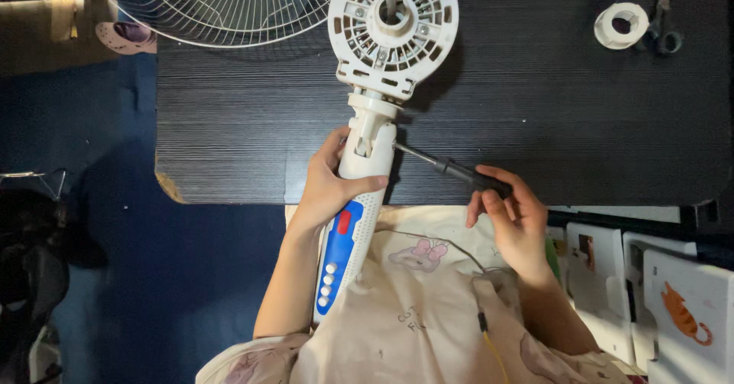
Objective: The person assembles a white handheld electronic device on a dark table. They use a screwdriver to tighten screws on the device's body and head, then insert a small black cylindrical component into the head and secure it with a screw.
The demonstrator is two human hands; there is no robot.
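A white fan body (367, 162) lies on the black table (535, 109), its round slotted motor housing (393, 25) pointing away from me. Its stem carries a blue panel with a red switch and several white buttons (336, 258). My left hand (329, 189) is wrapped around the stem just above the blue panel. My right hand (514, 216) grips the black handle of a screwdriver (447, 168). The screwdriver's metal tip touches the right side of the stem near the neck.
A wire fan guard (222, 6) lies at the table's far left corner. A roll of white tape (621, 25) and scissors (664, 17) sit at the far right. White boxes, one with an orange cat drawing (684, 311), stand at my right. A yellow cable (493, 346) runs over my lap.
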